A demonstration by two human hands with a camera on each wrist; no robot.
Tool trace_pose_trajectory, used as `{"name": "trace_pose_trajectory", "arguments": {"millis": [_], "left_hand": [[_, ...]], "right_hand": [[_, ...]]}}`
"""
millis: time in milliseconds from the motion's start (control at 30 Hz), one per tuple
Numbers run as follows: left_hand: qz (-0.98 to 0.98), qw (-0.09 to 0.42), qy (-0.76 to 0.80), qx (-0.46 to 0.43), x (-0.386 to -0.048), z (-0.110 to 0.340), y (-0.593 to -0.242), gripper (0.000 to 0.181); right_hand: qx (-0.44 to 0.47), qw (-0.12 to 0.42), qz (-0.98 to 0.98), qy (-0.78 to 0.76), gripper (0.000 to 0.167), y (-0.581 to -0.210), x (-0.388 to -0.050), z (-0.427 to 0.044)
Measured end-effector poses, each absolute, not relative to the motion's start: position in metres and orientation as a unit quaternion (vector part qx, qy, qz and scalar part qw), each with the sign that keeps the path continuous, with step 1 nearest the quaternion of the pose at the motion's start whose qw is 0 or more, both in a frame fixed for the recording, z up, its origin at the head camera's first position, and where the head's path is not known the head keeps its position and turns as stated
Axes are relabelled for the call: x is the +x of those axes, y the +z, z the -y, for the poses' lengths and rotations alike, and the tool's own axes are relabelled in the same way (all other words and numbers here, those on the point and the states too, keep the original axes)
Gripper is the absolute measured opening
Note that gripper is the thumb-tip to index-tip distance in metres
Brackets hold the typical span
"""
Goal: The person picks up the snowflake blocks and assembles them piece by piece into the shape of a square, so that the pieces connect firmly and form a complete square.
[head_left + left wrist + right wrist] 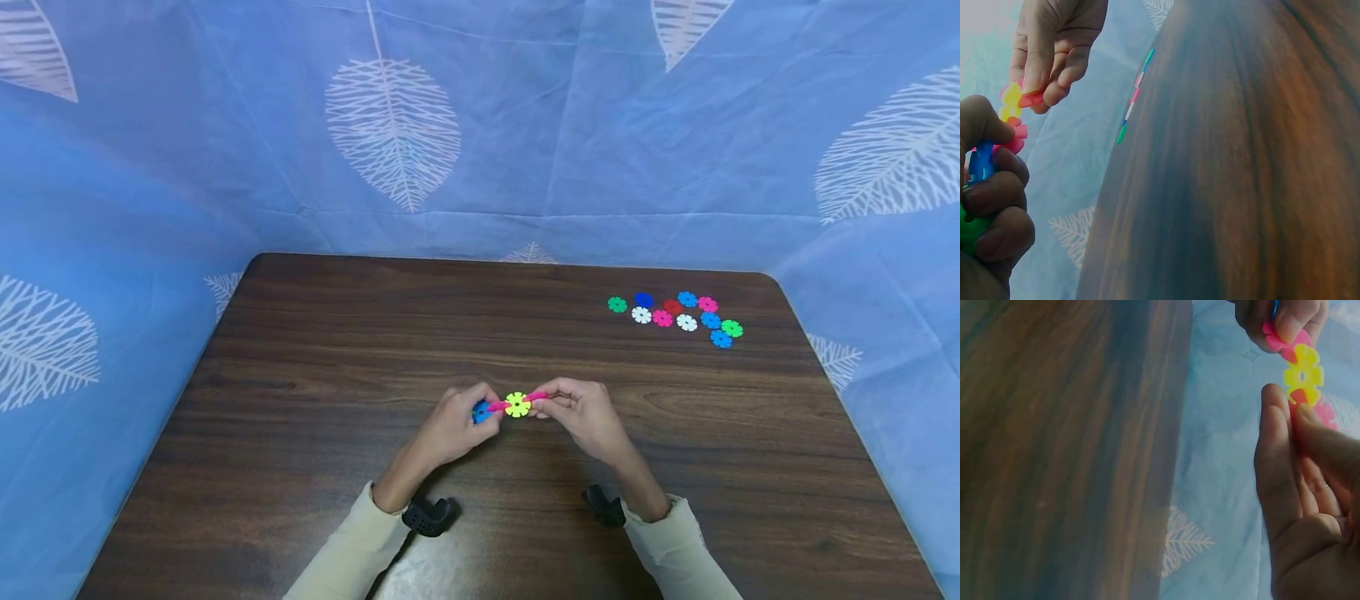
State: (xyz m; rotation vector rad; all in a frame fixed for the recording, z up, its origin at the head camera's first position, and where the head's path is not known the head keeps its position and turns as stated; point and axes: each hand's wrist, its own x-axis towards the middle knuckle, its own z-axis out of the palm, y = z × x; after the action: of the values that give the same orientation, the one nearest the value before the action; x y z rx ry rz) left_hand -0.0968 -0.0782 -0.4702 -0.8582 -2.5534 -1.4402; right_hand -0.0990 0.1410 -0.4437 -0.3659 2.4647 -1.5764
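Observation:
Both hands hold a short chain of slotted plastic discs above the table. In its middle a yellow disc (pixel 517 405) faces up, joined on each side to a pink disc standing edge-on. My left hand (pixel 459 423) grips the chain's left part, around a blue disc (pixel 481 412) and the left pink disc (pixel 1013 139). A green disc (pixel 972 231) shows inside the curled left fingers in the left wrist view. With thumb and fingertips my right hand (pixel 585 415) pinches the right pink disc (pixel 1324 414), next to the yellow one.
Several loose discs in green, blue, white, red and pink lie at the table's back right, among them a white disc (pixel 687 322) and a green disc (pixel 732 328). Behind the dark wooden table (pixel 360 333) hangs a blue cloth (pixel 510 125) with white leaf prints.

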Motion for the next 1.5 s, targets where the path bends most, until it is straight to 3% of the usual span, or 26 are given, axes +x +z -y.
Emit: {"name": "trace_pose_trajectory", "arguments": {"millis": [333,600,867,1000,1233,1500], "left_hand": [[0.845,0.032,-0.459,-0.274,-0.100,0.082,-0.468,0.010],[0.823,-0.021,-0.522,-0.223,-0.097,0.084,-0.469,0.019],[0.835,0.015,-0.516,-0.191,-0.096,0.083,-0.472,0.011],[0.804,-0.003,-0.571,-0.164,-0.095,0.081,-0.474,0.013],[0.763,-0.034,-0.630,-0.139,-0.098,0.082,-0.475,0.045],[0.748,-0.059,-0.647,-0.137,-0.095,0.082,-0.459,0.049]], "right_hand": [[-0.119,0.121,-0.827,-0.536,0.018,-0.438,-0.103,-0.141],[-0.110,0.108,-0.840,-0.521,0.027,-0.439,-0.105,-0.141],[-0.093,0.125,-0.834,-0.529,0.036,-0.440,-0.105,-0.150],[-0.090,0.122,-0.853,-0.500,0.032,-0.444,-0.108,-0.167],[-0.081,0.117,-0.903,-0.405,0.024,-0.455,-0.126,-0.206],[-0.048,0.061,-0.959,-0.272,0.024,-0.453,-0.151,-0.275]]}}
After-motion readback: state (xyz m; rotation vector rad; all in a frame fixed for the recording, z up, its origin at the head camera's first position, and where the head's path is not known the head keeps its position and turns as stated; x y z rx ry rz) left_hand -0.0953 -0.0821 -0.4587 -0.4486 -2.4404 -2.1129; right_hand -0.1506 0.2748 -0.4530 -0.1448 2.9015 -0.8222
